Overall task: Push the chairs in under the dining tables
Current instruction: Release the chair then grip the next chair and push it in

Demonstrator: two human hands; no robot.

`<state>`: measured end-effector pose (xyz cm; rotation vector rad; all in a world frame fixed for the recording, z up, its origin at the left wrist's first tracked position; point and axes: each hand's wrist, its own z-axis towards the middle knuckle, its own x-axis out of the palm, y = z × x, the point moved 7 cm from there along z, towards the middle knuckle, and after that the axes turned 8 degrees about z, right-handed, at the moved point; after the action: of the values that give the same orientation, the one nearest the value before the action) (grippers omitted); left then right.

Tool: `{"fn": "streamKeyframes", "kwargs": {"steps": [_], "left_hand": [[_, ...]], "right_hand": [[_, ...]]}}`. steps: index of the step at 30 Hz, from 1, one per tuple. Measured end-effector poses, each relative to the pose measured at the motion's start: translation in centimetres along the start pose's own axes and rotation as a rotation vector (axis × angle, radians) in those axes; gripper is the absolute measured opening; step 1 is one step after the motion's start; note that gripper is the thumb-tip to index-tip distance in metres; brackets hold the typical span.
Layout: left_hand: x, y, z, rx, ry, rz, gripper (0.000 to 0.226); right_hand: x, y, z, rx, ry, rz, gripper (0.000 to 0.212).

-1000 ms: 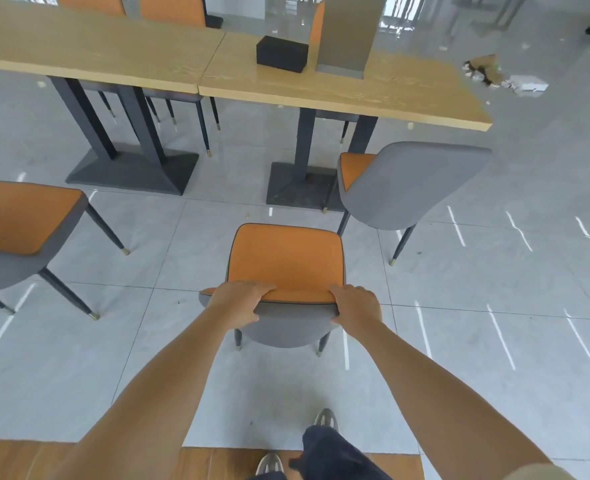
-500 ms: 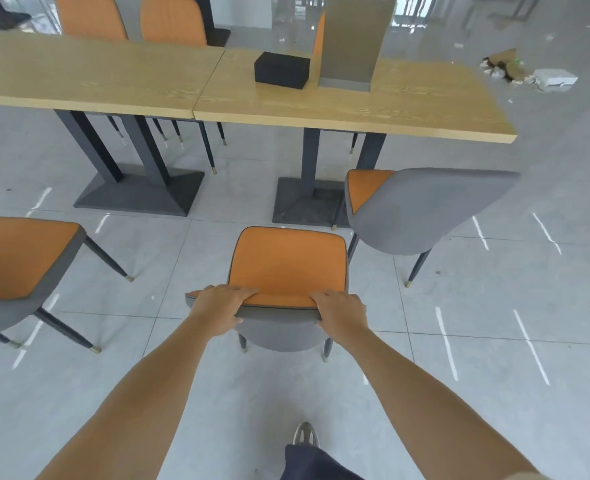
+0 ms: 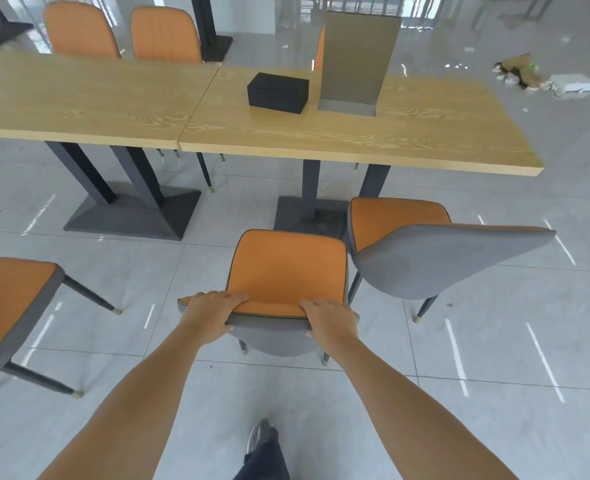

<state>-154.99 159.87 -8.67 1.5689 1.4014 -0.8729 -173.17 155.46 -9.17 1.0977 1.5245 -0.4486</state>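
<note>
An orange-seated chair with a grey back (image 3: 288, 268) stands on the tiles in front of me, its seat pointing at the wooden dining table (image 3: 338, 136). My left hand (image 3: 210, 315) grips the left end of its backrest top. On the right end sits my right hand (image 3: 331, 322), also gripping. The chair's front edge is short of the table's edge, near the table's dark base (image 3: 307, 216). Just to its right a second orange and grey chair (image 3: 425, 251) stands turned sideways, almost touching the one I hold.
A second wooden table (image 3: 79, 98) joins on the left. Another pulled-out chair (image 3: 6, 306) is at the left edge. Two orange chairs (image 3: 124, 32) stand behind the tables. A black box (image 3: 278, 93) and grey stand (image 3: 355, 60) are on the table. Debris (image 3: 542, 79) lies far right.
I have stepped forward, pushing the held chair toward the table; its seat is now close to the table base and beside the right chair. Both hands kept their grip.
</note>
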Motion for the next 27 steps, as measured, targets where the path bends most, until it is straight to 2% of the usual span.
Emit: {"fn": "streamKeyframes", "kwargs": {"steps": [17, 27], "left_hand": [[-7.0, 2.2, 17.4, 0.121, -0.057, -0.051, 0.058], [-7.7, 5.4, 21.3, 0.114, -0.038, -0.022, 0.060]], "right_hand": [[-7.6, -7.8, 15.8, 0.173, 0.002, -0.021, 0.052], [-8.4, -6.9, 19.7, 0.147, 0.017, -0.043, 0.050]]}}
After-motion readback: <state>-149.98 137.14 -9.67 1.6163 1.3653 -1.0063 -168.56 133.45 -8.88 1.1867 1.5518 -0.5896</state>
